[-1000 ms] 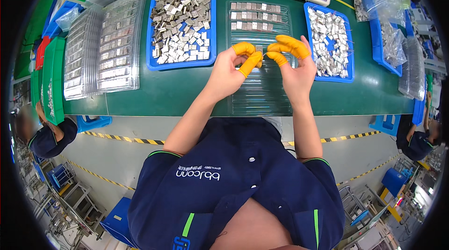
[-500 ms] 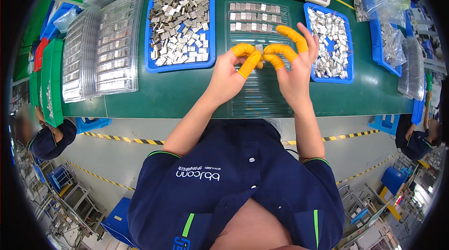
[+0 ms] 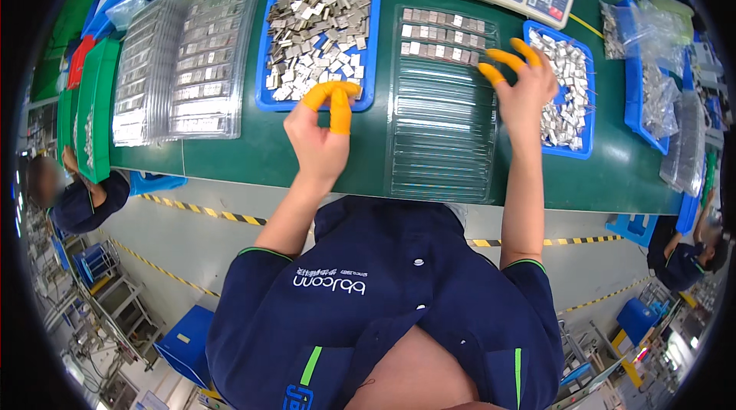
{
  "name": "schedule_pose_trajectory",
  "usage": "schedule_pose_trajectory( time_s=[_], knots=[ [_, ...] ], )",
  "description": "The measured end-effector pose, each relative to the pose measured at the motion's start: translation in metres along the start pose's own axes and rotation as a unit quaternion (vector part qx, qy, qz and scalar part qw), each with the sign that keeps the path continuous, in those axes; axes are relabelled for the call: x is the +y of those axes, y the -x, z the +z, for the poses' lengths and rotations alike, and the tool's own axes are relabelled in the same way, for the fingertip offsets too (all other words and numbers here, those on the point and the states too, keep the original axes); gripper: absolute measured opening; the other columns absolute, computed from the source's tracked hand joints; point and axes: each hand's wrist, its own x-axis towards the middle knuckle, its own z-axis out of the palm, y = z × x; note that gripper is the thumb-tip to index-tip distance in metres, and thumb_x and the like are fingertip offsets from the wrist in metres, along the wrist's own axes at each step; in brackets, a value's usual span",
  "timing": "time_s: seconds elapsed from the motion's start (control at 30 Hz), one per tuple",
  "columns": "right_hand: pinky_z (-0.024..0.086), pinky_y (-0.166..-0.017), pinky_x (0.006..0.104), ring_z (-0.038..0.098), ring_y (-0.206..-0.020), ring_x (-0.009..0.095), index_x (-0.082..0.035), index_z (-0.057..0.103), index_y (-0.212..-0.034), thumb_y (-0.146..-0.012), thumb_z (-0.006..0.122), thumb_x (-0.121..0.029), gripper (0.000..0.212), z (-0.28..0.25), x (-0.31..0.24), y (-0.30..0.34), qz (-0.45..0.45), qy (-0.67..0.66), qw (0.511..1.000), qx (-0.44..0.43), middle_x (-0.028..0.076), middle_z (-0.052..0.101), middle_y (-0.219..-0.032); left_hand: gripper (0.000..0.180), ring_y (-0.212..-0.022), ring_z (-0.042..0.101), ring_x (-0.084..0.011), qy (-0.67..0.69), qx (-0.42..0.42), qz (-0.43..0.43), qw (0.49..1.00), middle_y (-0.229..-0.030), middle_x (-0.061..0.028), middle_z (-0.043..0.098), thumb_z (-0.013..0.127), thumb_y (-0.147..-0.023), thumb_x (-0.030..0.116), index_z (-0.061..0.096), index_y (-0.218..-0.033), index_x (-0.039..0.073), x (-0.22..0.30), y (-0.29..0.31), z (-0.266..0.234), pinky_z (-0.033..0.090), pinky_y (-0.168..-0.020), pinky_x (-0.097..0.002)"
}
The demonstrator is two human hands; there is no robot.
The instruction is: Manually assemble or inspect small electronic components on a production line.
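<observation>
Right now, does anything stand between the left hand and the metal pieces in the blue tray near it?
Nothing visible does. The left hand has its yellow-covered fingers over the near rim of the blue tray, beside the metal pieces; whether they touch, I cannot tell.

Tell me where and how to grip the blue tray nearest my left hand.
Take the blue tray by its raised rim, probably midway along the left and right walls, coming from both sides: it lies flat, heaped with loose metal pieces, so an even lift should keep them level.
</observation>
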Motion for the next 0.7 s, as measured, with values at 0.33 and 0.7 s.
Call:
schedule_pose_trajectory(
  time_s=[0.33, 0.7],
  knots=[
    [0.046, -0.073, 0.0347, 0.058, -0.082, 0.026, -0.005, 0.062, -0.104, -0.071, 0.059, -0.001, 0.033, -0.031, 0.067, 0.024, 0.215, 0.031, 0.974, -0.065, 0.013, 0.060, -0.085, 0.024, -0.081, 0.055, -0.0296, -0.350, -0.038, 0.049, 0.935, -0.084, -0.0149, 0.061, 0.070, -0.071, 0.018, 0.065, -0.088, 0.002, -0.043, -0.068, -0.027, 0.044, -0.074, -0.0377],
    [0.046, -0.054, 0.0310, 0.060, -0.056, 0.020, -0.008, 0.070, -0.089, -0.072, 0.068, -0.012, 0.018, -0.040, 0.068, 0.025, 0.263, -0.041, 0.963, 0.039, 0.011, 0.065, -0.069, 0.029, -0.081, 0.054, -0.0274, -0.405, -0.082, 0.073, 0.908, -0.079, -0.0128, 0.060, 0.073, -0.067, 0.022, 0.065, -0.089, 0.004, -0.043, -0.080, -0.008, 0.042, -0.075, -0.0364]
  ],
)
